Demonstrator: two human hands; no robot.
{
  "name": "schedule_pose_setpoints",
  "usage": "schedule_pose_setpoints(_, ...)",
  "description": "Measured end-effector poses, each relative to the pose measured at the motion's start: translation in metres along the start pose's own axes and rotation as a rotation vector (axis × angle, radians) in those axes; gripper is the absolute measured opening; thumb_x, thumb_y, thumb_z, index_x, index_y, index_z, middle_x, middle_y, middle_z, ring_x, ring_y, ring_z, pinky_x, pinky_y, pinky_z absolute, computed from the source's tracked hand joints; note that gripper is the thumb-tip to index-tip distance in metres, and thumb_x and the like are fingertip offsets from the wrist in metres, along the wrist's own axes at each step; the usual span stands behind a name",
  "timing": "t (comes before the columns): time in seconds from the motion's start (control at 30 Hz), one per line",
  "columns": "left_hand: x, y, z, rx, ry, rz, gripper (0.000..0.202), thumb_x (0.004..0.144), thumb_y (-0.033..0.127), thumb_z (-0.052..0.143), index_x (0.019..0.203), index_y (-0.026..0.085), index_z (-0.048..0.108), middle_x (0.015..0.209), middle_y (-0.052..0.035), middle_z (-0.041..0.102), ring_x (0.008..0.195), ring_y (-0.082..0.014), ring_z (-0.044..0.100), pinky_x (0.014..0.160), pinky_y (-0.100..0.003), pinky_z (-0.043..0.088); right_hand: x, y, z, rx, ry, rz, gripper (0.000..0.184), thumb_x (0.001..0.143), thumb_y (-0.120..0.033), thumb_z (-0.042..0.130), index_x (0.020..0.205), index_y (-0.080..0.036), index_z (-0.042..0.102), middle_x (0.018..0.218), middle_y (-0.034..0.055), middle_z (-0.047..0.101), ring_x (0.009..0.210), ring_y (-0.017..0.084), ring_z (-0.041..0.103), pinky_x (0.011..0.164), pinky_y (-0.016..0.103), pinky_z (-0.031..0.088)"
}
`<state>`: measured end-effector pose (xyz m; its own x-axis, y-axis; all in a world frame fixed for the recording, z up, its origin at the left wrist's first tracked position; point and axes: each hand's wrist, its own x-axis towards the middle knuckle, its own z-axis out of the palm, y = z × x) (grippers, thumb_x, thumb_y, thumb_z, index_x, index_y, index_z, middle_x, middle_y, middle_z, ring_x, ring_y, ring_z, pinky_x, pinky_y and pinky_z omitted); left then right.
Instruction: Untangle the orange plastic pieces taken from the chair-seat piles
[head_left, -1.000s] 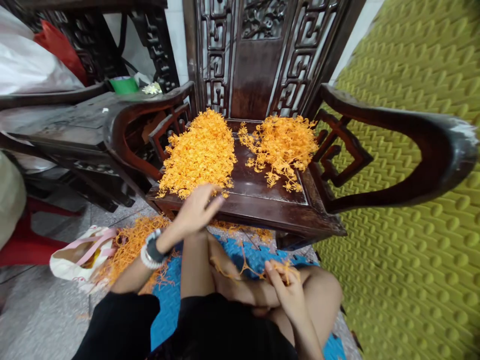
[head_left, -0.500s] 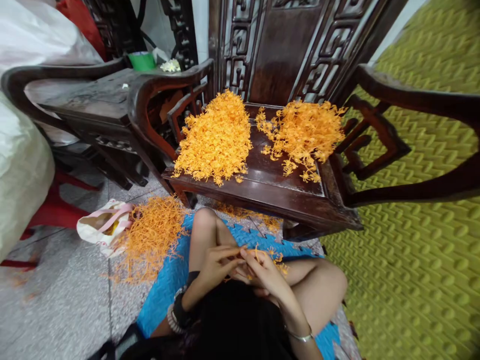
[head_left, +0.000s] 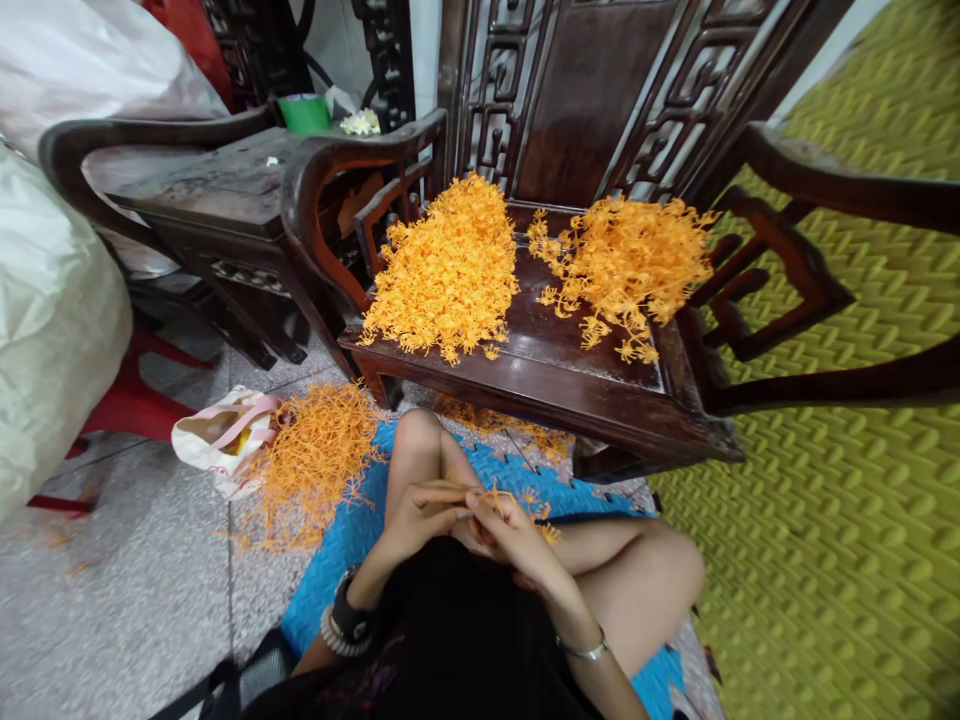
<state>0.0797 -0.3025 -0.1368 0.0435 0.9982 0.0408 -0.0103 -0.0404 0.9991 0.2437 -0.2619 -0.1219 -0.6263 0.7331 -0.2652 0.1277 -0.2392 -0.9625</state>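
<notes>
Against the left hand, grip unclear, the right hand clasps orange sprigs jutting past its knuckles.

"What's by your left hand?"
"On that wrist I wear a black band and a pale, ridged bracelet."
"And your right hand?"
"A slim silver bangle. My top is black."

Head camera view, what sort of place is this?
Probably a sitting room, perhaps in a home: there's a carved dark wooden armchair, a dark side table beside it, and a blue mat on the speckled tile floor.
</notes>
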Motion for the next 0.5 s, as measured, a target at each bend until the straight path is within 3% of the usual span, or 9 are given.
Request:
schedule_pose_setpoints(0.13,0.001,0.001,0.001,-0.043,0.016,-0.031,0.021,0.077,0.039,0.072,0.078,0.018,0.077,0.086,-0.0095,0.075,0.081,-0.0227,0.07,0.076,-0.033,0.056,0.0,0.002,0.003,0.014,-0.015,0.012,0.062,0.083,-0.069,0.047,0.048,-0.017,0.052,0.037,-0.0076,0.029,0.035,0.006,0.023,0.039,0.023,0.014)
schedule_pose_setpoints(0.33,-0.001,-0.009,-0.005,0.078,0.099,-0.05,0.023,0.08,0.038,0.067,0.078,0.017,0.074,0.078,-0.0069,0.074,0.075,-0.0199,0.068,0.074,-0.03,0.054,0.005,0.006,0.01,0.075,-0.009,0.013,0.064,0.081,-0.072,0.047,0.049,-0.016,0.054,0.039,-0.0057,0.035,0.037,0.006,0.027,0.039,0.023,0.016)
schedule_pose_setpoints(0.4,-0.003,-0.022,-0.022,0.106,0.243,-0.083,0.027,0.079,0.041,0.066,0.081,0.015,0.073,0.08,-0.0077,0.073,0.077,-0.0202,0.068,0.076,-0.03,0.054,0.007,0.006,0.01,0.109,0.032,0.017,0.061,0.078,-0.073,0.051,0.053,-0.017,0.051,0.042,-0.0063,0.035,0.039,0.006,0.027,0.039,0.022,0.017)
schedule_pose_setpoints(0.5,-0.008,-0.047,-0.072,0.266,0.741,-0.154,0.037,0.076,0.048,0.063,0.089,0.014,0.069,0.088,-0.0095,0.073,0.082,-0.0224,0.068,0.078,-0.033,0.055,0.006,0.003,0.002,0.159,0.126,0.03,0.058,0.076,-0.075,0.051,0.063,-0.019,0.049,0.05,-0.0075,0.032,0.042,0.006,0.024,0.039,0.021,0.016)
